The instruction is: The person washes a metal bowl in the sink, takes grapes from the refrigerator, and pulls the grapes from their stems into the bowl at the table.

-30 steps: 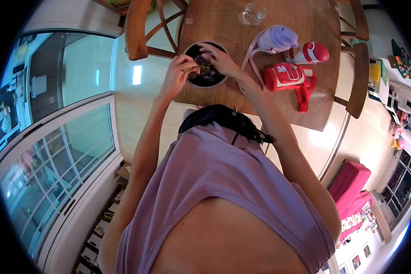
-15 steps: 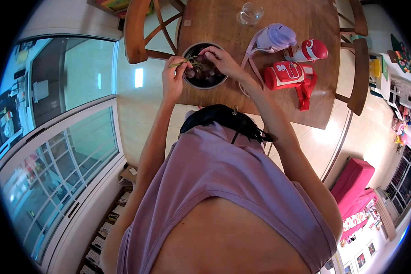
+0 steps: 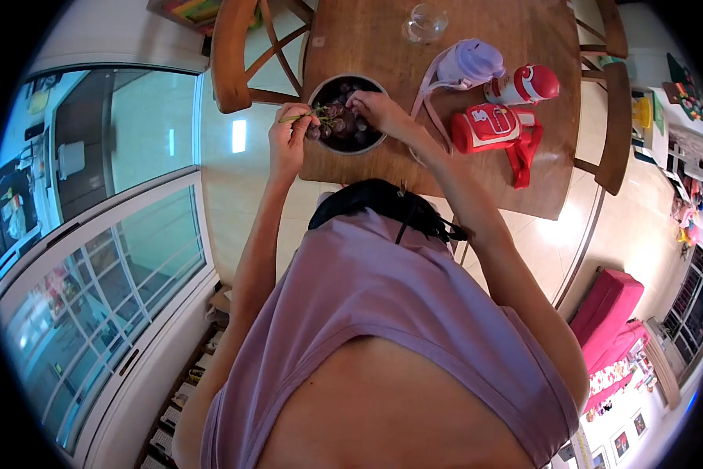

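Observation:
A round bowl (image 3: 333, 151) with a pale rim stands near the table's edge, holding dark purple grapes (image 3: 348, 130). At its left rim my left hand (image 3: 288, 134) is closed on a green grape stem (image 3: 325, 117). The stem's branches spread out over the bowl, with a few grapes hanging at its lower side. Over the right part of the bowl, my right hand (image 3: 379, 112) has its fingertips pinched together just above the grapes. Whatever is between those fingertips is hidden.
On the wooden table (image 3: 367, 35) are a clear glass (image 3: 427, 23), a lilac cup (image 3: 472, 62) with a strap, a red-lidded bottle (image 3: 523, 84) and a red bottle pouch (image 3: 484, 130). Wooden chairs (image 3: 230, 59) flank the table. A black bag (image 3: 375, 199) lies at my waist.
My left hand has shifted slightly left and down with the stem. The right hand has lowered slightly, its fingers now pinched closer over the grapes. More of the stem's branches show.

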Action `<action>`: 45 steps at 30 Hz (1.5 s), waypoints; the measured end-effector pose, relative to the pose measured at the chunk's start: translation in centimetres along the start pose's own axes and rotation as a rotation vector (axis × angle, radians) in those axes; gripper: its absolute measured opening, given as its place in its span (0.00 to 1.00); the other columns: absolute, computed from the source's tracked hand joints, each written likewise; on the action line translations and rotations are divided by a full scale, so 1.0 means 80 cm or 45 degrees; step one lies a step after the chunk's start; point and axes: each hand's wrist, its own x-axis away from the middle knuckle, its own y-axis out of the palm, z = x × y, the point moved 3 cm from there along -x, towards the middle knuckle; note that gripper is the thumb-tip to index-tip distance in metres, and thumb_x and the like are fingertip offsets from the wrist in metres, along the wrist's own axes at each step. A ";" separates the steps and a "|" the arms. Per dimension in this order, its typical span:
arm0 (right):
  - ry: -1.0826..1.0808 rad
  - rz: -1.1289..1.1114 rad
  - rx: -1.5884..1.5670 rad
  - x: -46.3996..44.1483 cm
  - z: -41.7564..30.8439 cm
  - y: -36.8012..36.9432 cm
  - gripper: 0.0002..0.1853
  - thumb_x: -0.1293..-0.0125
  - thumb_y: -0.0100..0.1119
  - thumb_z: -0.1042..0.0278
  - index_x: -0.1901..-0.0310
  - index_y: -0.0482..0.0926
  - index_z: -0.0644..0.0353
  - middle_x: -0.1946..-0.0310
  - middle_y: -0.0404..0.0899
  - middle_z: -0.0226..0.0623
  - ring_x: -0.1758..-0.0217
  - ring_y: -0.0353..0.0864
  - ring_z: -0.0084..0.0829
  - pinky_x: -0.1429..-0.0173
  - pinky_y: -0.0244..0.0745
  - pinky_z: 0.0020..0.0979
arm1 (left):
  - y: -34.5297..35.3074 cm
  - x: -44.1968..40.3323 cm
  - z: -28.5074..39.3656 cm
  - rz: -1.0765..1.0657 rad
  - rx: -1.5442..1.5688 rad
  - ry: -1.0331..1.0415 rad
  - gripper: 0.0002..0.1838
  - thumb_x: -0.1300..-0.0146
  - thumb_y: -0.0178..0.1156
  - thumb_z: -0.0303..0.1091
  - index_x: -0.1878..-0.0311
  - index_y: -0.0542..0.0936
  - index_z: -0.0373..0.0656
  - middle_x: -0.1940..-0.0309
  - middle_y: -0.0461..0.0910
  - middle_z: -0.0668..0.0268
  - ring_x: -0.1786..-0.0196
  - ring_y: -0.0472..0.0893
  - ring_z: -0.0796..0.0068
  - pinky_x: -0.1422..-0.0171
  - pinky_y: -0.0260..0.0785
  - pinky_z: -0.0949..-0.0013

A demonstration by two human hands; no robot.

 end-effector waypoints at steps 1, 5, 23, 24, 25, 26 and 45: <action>-0.124 0.125 0.045 0.004 -0.011 -0.002 0.07 0.35 0.47 0.74 0.58 0.74 0.63 0.64 0.77 0.49 0.59 0.76 0.48 0.54 0.71 0.39 | -0.001 -0.001 -0.002 -0.007 0.000 0.024 0.05 0.36 0.52 0.24 0.65 0.76 0.33 0.67 0.75 0.60 0.60 0.76 0.69 0.53 0.67 0.70; -0.125 0.180 -0.110 0.001 -0.033 -0.008 0.10 0.33 0.47 0.74 0.53 0.74 0.61 0.60 0.78 0.46 0.54 0.77 0.41 0.50 0.70 0.35 | -0.001 -0.001 -0.008 -0.018 0.092 0.010 0.11 0.32 0.51 0.32 0.68 0.76 0.35 0.63 0.73 0.67 0.68 0.69 0.84 0.65 0.60 0.81; 0.423 -0.030 -0.941 0.004 -0.028 0.005 0.19 0.28 0.42 0.52 0.48 0.71 0.59 0.55 0.72 0.28 0.50 0.72 0.20 0.49 0.74 0.26 | 0.008 -0.005 0.009 0.172 0.236 0.069 0.03 0.35 0.51 0.23 0.63 0.73 0.33 0.64 0.75 0.61 0.62 0.76 0.72 0.54 0.69 0.72; 0.358 0.096 -0.883 0.002 -0.026 0.006 0.19 0.29 0.44 0.52 0.54 0.73 0.62 0.61 0.74 0.30 0.56 0.72 0.21 0.55 0.71 0.26 | 0.010 -0.005 0.007 0.172 0.236 0.069 0.03 0.35 0.51 0.23 0.63 0.73 0.33 0.64 0.75 0.61 0.62 0.76 0.72 0.54 0.69 0.72; 0.293 0.221 -0.822 -0.002 -0.027 0.005 0.20 0.29 0.46 0.53 0.60 0.75 0.65 0.67 0.76 0.31 0.63 0.72 0.22 0.61 0.67 0.25 | 0.013 -0.006 0.008 0.160 0.229 0.136 0.04 0.34 0.50 0.24 0.63 0.74 0.34 0.63 0.75 0.62 0.63 0.75 0.76 0.57 0.68 0.75; 0.293 0.221 -0.822 -0.007 -0.026 0.006 0.20 0.29 0.46 0.53 0.60 0.75 0.65 0.67 0.76 0.31 0.63 0.72 0.22 0.61 0.67 0.25 | 0.016 -0.005 0.009 0.149 0.222 0.203 0.05 0.33 0.49 0.25 0.63 0.74 0.35 0.62 0.75 0.63 0.64 0.73 0.80 0.59 0.66 0.78; -0.028 0.274 -0.418 -0.001 -0.067 -0.031 0.13 0.32 0.50 0.65 0.49 0.76 0.61 0.56 0.79 0.37 0.52 0.76 0.31 0.44 0.69 0.29 | 0.012 0.000 0.000 0.188 0.264 0.120 0.03 0.34 0.50 0.23 0.63 0.73 0.33 0.64 0.76 0.60 0.62 0.75 0.73 0.54 0.68 0.72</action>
